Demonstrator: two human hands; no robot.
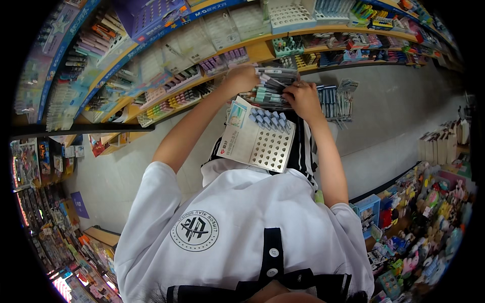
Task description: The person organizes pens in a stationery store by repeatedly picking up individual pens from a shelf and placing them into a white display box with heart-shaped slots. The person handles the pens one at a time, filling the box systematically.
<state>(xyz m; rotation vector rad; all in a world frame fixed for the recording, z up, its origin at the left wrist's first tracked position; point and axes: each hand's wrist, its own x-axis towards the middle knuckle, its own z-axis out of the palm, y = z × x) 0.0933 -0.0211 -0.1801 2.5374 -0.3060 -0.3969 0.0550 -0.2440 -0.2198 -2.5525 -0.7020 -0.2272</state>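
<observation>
Both hands are at a dark display tray of pens (271,99) in front of the lowest shelf. My left hand (243,80) is at its left edge, with fingers curled; whether it grips the tray or a pen is hidden. At the tray's right side, my right hand (302,97) has its fingertips by a light-coloured pen (276,81). Nearer to me, on my lap, a white display box (242,140) with rows of holes holds several blue-capped pens (269,120) at its far end. More packs of pens (335,100) lie right of my right hand.
Shelves of pens and stationery (212,49) curve across the front and left. Small boxes of pastel items (172,104) line the low shelf. Grey floor (379,110) shows at the right. Plush toys (428,212) fill a low display at the lower right, and books (439,144) stand behind it.
</observation>
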